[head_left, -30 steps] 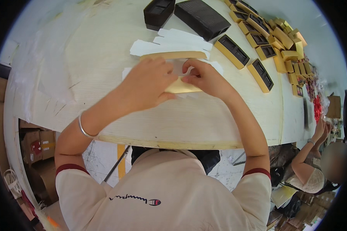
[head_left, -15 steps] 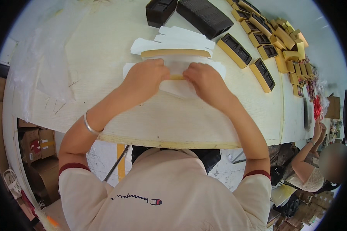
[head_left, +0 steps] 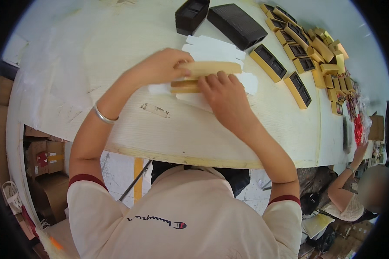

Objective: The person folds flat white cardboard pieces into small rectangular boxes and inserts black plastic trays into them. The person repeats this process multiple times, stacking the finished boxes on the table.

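Observation:
A partly folded gold cardboard box (head_left: 216, 67) lies in front of me, its gold sides raised along the folds. My left hand (head_left: 164, 67) pinches the left end of the far gold side between thumb and bent fingers. Over the near side, my right hand (head_left: 224, 93) has its fingers curled onto the fold, gripping the box. White cardboard flaps (head_left: 214, 48) spread flat beyond and beside it; whether they belong to one sheet or several I cannot tell. Both hands hide parts of the box.
Black plastic insert trays (head_left: 237, 25) sit stacked beyond the flaps, with a smaller stack (head_left: 191, 17) to their left. Gold boxes with black inserts (head_left: 268, 63) line the right, before a heap of gold boxes (head_left: 324, 54). Clear plastic (head_left: 52, 82) covers the left. A person (head_left: 343, 198) sits far right.
The far gold side has risen and folded toward me. My left hand has moved up onto its end, and my right hand has shifted inward over the near fold.

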The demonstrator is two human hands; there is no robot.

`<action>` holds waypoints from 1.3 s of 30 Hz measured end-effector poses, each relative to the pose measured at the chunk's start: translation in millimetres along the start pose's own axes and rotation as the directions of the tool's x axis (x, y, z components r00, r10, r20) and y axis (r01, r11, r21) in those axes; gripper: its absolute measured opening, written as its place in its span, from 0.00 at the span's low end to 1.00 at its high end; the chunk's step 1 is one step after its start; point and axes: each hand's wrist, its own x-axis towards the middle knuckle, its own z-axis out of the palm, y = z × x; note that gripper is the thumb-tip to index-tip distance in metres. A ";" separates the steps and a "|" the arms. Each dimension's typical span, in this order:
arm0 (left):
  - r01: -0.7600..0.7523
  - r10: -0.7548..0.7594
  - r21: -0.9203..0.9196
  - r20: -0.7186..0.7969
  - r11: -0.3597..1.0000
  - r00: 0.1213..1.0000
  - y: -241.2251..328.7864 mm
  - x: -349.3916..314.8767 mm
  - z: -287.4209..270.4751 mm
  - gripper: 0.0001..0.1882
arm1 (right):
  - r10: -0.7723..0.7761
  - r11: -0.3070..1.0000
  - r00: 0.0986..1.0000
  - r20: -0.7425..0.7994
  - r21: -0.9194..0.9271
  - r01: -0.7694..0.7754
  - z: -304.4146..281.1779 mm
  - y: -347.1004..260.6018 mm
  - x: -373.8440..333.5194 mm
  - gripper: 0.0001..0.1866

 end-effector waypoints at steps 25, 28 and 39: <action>-0.020 0.046 -0.275 0.088 0.961 0.995 32.6 -39.5 42.3 0.17 | 0.120 0.502 0.968 0.221 0.828 -0.251 8.5 19.3 -29.6 0.13; -0.072 0.076 -0.191 0.012 0.979 0.997 39.7 -32.7 52.9 0.13 | 0.184 0.312 0.910 0.372 0.855 -0.413 -4.3 15.6 -20.1 0.17; -0.153 0.124 -0.192 -0.156 0.969 0.980 30.2 -33.0 64.3 0.06 | -0.001 0.840 0.996 0.086 0.541 -0.046 -23.3 9.9 -47.6 0.34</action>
